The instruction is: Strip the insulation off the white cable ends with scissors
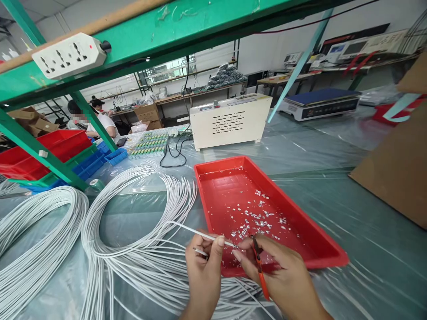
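Note:
My left hand (pixel 204 271) is closed, pinching a thin white cable (pixel 193 230) between thumb and forefinger; a second short white cable end pokes out of the curled fingers. The pinched cable's tip points right, towards my right hand (pixel 278 266). Tucked in that hand is a small pair of cutters (pixel 261 274) with orange handles and a dark head. The right thumb and forefinger are close to the cable tip; I cannot tell whether they touch it. Beneath both hands lies a red tray (pixel 220 178) with white and silvery scraps (pixel 260 218) scattered inside.
Coils of white cable (pixel 91 222) cover the left side of the bench. Behind the tray stands a cream metal box (pixel 230 120). A scale (pixel 320 100) and a cardboard sheet (pixel 396 173) are at right. Stacked bins (pixel 63 146) and a seated person (pixel 103 126) are at left.

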A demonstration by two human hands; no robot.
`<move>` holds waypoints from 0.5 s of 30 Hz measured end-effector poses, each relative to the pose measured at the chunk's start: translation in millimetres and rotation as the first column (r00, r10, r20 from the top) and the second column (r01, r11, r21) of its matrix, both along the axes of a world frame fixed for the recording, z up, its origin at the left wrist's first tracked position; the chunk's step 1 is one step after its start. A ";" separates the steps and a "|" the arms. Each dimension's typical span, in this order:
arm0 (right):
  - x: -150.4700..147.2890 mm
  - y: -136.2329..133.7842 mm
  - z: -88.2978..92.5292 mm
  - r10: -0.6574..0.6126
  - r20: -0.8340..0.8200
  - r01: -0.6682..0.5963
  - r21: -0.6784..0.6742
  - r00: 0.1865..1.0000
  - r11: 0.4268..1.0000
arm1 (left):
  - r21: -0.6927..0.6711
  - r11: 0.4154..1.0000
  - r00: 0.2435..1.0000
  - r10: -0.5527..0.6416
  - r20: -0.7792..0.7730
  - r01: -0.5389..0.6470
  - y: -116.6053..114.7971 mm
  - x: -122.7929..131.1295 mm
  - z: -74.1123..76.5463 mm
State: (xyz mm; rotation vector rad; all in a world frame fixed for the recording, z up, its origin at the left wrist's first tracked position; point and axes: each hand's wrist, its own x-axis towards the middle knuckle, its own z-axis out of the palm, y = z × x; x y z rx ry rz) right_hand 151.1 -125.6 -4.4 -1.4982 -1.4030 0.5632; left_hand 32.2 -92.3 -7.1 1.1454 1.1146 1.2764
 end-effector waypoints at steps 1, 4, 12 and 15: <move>0.0 -0.3 -0.1 0.001 0.009 -0.001 0.011 1.000 1.000 | -0.004 1.000 1.000 0.000 0.009 0.001 -0.3 0.2 -1.2; 0.7 -1.2 -1.7 0.012 0.047 -0.014 0.039 0.999 0.999 | -0.003 1.000 0.999 -0.004 0.034 0.004 -0.8 0.4 -3.1; 5.5 -3.7 -8.7 -0.002 0.213 -0.044 0.211 0.977 0.976 | 0.047 0.999 1.000 0.022 -0.020 -0.021 -2.6 1.0 -1.9; 8.0 -4.3 -11.4 0.010 0.307 -0.097 0.269 0.952 0.958 | 0.043 0.999 1.000 0.001 -0.027 0.000 -3.4 1.1 -4.3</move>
